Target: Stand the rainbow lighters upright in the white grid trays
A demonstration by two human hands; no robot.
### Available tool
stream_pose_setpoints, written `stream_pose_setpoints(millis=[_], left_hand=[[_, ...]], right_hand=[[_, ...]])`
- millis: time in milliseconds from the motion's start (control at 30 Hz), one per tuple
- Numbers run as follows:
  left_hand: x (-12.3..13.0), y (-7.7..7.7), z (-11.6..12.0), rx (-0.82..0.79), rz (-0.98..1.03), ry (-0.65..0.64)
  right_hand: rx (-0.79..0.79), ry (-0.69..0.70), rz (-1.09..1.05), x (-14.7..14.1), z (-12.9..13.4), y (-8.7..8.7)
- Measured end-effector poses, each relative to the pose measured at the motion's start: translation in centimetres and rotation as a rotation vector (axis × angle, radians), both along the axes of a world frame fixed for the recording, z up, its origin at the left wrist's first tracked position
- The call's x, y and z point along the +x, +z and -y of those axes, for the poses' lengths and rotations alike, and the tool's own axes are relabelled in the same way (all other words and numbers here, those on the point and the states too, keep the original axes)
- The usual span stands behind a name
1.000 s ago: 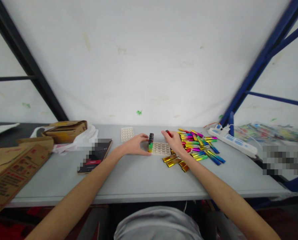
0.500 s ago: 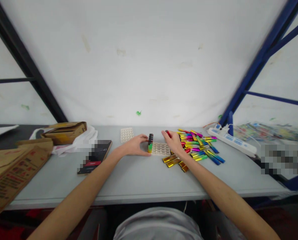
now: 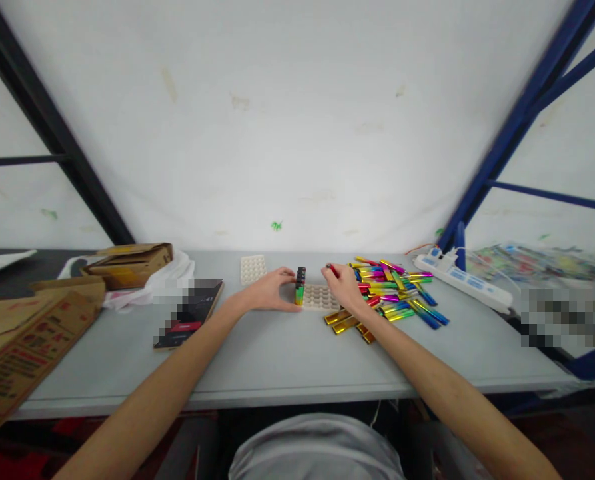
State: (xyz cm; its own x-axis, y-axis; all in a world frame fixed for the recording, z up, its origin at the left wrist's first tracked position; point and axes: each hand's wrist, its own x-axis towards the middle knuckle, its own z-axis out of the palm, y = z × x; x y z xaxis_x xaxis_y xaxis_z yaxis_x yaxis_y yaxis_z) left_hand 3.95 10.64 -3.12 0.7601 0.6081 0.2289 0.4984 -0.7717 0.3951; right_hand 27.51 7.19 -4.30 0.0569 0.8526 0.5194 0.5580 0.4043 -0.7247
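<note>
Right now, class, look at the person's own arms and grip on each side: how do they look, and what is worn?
The left forearm and right forearm are bare, with no sleeve, watch or cable visible. The left grip and right grip are ungloved hands. Grey clothing shows below.

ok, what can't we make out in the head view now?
Head view, all items:
Most of the dark red piece: hidden by the right hand.
The far right corner of the tray: behind the same hand.
Count of the shiny pieces: they overlap, and the right hand and forearm cover some.
Left part of the flat black package: pixelated.
Left end of the printed carton: cut off by the frame edge.
</note>
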Motion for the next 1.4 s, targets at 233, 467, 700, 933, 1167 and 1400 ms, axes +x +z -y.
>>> stream_pose_setpoints(millis=[233, 467, 700, 933, 1167, 1400], left_hand=[[-0.1, -0.1, -0.1, -0.001, 0.001, 0.007], [-0.1, -0.3, -0.3, -0.006, 0.005, -0.008], [-0.2, -0.3, -0.2, -0.018, -0.005, -0.004], [-0.1, -0.4, -0.4, -0.012, -0.01, -0.003], [-0.2, -0.5, -0.4, -0.018, 0.025, -0.006], [-0.3, -0.6, -0.7, -0.042, -0.006, 0.008]], right_hand=[[-0.017, 0.092, 0.084, 0.5, -0.1, 0.3], [0.088, 0.152, 0.369, 1.0, -0.6, -0.3], [-0.028, 0.169, 0.418, 1.1, -0.8, -0.4], [0.075, 0.244, 0.571, 1.2, -2.0, -1.7], [0.116, 0.258, 0.633, 1.2, -2.3, -1.7], [0.1, 0.038, 0.649, 8.3, -4.3, -0.7]])
